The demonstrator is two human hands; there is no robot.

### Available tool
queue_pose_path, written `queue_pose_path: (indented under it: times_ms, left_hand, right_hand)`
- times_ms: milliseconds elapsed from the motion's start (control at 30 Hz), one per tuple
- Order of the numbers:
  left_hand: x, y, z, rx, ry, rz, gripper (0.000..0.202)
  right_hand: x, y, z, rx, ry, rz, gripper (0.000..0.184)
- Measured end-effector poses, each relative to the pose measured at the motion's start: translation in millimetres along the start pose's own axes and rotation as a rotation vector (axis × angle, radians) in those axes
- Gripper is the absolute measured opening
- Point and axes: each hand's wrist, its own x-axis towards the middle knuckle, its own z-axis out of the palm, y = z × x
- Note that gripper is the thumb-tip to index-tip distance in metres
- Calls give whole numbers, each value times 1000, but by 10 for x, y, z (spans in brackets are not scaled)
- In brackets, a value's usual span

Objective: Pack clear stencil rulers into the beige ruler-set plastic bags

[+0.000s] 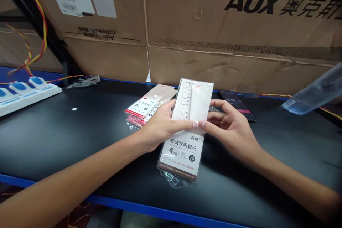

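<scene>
A clear plastic pack holding a white exam ruler set (188, 114) lies flat across my fingers, its printed card label facing up, with a hanging tab at the near end. My left hand (157, 126) grips the pack from the left, fingers across its face. My right hand (227, 128) grips its right edge, and the two sets of fingertips nearly meet at the middle. Behind my left hand, several similar packs with red-edged labels (141, 110) lie in an overlapping pile on the black tabletop (80, 142).
A smartphone showing a timer (237, 104) lies behind my right hand. A white power strip (25, 94) with blue switches sits at the left, with red-yellow wires (34, 32) above it. Large cardboard boxes (213, 42) stand along the back, and a clear plastic object (311, 92) juts in at the right.
</scene>
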Motion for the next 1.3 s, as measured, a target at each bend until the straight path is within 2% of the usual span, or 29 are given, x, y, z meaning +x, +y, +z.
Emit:
queue_pose_path:
  times_ms: [133,267,367,567,733,967,1300]
  left_hand:
    - [1,39,-9,27,32,-18,57]
    - [8,51,-3,22,59,-80,65]
    - [1,38,9,-22,15,-83,59]
    - [-19,27,-2,-36,-63,-77,42]
    - [-13,28,-21,10,-41,-55,39]
    - [-29,0,-4,-93,-49,-59,44]
    - [-6,-101,-57,-82,-35,-93,50]
  right_hand:
    - [-1,3,-10,31,-15,57,45]
    - [-6,27,-15,68,-126,106,35]
    - [-16,21,-17,46,-160,98,27]
    - [-30,0,-43,37,-209,83,23]
    - [-25,-28,-41,52,-244,104,24]
    - [-45,-66,-31,35,-260,116,26]
    - [-19,28,-33,-13,-251,214,28]
